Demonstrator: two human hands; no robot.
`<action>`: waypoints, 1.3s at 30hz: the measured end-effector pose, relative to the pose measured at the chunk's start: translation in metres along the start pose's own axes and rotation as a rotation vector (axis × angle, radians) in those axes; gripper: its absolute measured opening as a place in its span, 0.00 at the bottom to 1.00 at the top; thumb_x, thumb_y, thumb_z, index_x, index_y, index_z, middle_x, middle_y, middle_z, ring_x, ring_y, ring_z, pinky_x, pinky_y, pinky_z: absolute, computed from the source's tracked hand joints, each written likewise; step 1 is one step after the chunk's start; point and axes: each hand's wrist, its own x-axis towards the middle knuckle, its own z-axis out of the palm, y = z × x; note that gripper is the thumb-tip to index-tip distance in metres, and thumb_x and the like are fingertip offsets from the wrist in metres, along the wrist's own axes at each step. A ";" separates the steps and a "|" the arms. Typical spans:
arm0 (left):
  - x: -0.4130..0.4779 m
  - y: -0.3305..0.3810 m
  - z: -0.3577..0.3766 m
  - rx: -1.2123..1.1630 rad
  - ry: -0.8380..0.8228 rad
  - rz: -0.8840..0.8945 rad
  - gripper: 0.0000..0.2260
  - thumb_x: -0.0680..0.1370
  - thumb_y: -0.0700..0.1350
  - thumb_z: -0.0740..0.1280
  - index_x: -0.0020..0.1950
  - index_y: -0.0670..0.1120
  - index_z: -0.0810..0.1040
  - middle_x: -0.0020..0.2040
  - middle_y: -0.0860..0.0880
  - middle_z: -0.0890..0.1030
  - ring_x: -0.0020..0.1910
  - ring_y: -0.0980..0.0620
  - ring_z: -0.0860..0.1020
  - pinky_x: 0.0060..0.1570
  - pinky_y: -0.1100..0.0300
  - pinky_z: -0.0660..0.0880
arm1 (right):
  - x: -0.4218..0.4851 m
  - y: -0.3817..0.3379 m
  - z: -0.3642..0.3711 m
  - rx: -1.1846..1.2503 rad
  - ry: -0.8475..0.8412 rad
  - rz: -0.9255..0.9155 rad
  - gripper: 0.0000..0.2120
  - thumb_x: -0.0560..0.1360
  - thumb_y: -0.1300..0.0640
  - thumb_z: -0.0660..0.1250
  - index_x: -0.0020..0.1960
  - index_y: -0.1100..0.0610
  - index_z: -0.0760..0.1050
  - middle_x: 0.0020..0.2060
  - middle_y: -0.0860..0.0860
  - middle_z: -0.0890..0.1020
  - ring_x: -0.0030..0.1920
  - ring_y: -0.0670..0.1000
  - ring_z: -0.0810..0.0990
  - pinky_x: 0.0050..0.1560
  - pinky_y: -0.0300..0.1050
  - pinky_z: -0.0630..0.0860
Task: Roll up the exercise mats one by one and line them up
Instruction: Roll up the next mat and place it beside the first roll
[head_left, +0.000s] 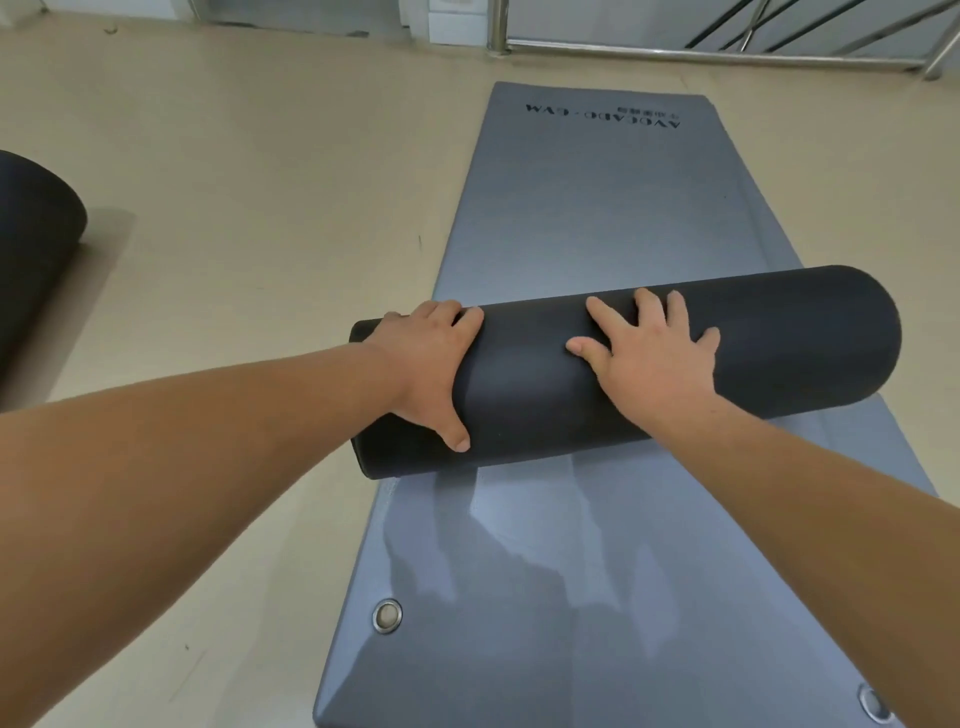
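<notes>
Head view: I see the roll (779, 343), dark and thick, lying crosswise on the grey mat (597, 208) at the centre of the frame, its right end tilted a little toward the top. The mat lies flat on the floor (260, 156), running from the bottom edge to the upper middle, with printed lettering at its far end and an eyelet (387, 616) near the lower left corner.

My left hand (431, 364) grips the roll's left end, fingers curved over the top and thumb down the near face. My right hand (654, 353) presses flat on the roll's middle, fingers straight and spread apart.

A second roll (31, 249) sits at the left edge of the frame, well apart from the mat. A metal railing (727, 52) crosses the upper right.
</notes>
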 end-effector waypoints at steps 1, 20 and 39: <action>0.003 -0.003 -0.002 -0.031 -0.003 -0.007 0.64 0.55 0.74 0.78 0.81 0.53 0.51 0.74 0.49 0.66 0.74 0.44 0.66 0.66 0.43 0.72 | -0.004 -0.001 0.005 0.029 0.038 0.021 0.29 0.82 0.31 0.45 0.82 0.37 0.51 0.82 0.55 0.52 0.82 0.63 0.45 0.73 0.76 0.56; 0.008 0.014 -0.003 -0.201 -0.043 -0.147 0.54 0.53 0.76 0.76 0.70 0.54 0.58 0.46 0.52 0.79 0.42 0.47 0.80 0.46 0.49 0.82 | -0.036 0.033 0.040 1.049 -0.112 0.155 0.44 0.68 0.28 0.74 0.77 0.24 0.54 0.80 0.37 0.33 0.83 0.48 0.51 0.78 0.50 0.61; -0.034 0.007 0.018 -0.938 -0.168 -0.488 0.52 0.52 0.69 0.84 0.67 0.53 0.63 0.57 0.51 0.80 0.52 0.47 0.82 0.54 0.48 0.82 | -0.044 -0.027 0.000 0.732 -0.328 -0.094 0.46 0.70 0.29 0.72 0.79 0.27 0.49 0.84 0.50 0.43 0.82 0.57 0.55 0.76 0.49 0.61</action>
